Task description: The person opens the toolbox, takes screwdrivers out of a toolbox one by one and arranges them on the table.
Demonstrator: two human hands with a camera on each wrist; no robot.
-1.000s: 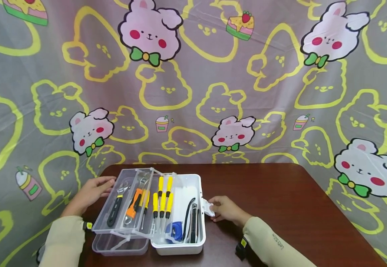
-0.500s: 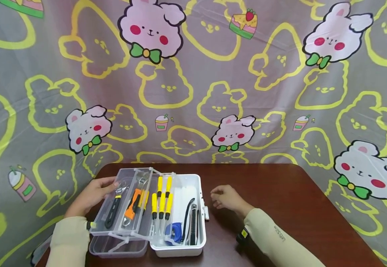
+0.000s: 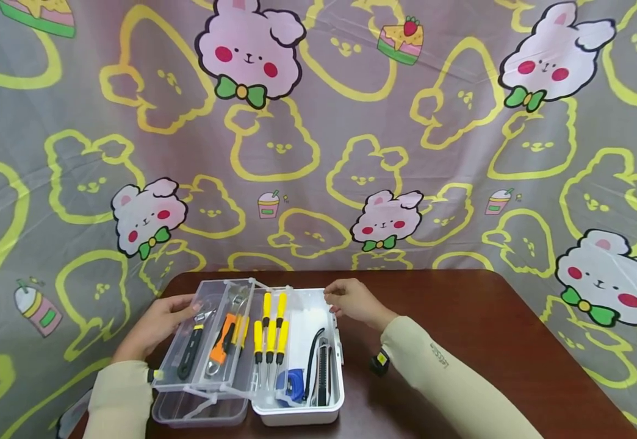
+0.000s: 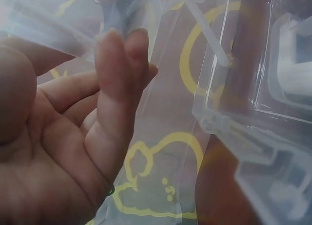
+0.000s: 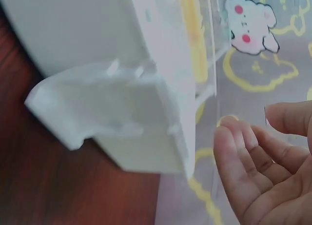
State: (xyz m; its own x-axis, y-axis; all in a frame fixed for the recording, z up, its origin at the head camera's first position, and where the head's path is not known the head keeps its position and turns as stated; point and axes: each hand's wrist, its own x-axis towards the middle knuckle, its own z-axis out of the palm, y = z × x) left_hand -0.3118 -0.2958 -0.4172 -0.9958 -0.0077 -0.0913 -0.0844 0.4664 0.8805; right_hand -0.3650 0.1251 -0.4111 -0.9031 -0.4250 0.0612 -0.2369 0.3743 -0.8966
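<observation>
A white toolbox (image 3: 296,417) stands on the table with its clear hinged tray (image 3: 189,386) folded out to the left. My left hand (image 3: 154,324) grips the tray's far left edge, thumb over it and fingers beneath. In the left wrist view, clear plastic runs between that thumb and the fingers (image 4: 114,83). My right hand (image 3: 358,302) is at the box's far right corner, fingers loosely bent and holding nothing. In the right wrist view, a white latch (image 5: 97,105) hangs swung out from the box wall, apart from the hand.
The tray holds a black-handled adjustable wrench (image 3: 191,352) and an orange tool (image 3: 222,346). Several yellow-handled screwdrivers (image 3: 269,335), a blue tape measure (image 3: 295,384) and a utility knife (image 3: 323,372) lie at the box. Beneath the tray is the clear lid (image 3: 205,416); a patterned curtain hangs behind the table.
My right hand has let go of the latch, moved away, then gone up and left to the box's far corner. The left hand has shifted slightly onto the tray's edge.
</observation>
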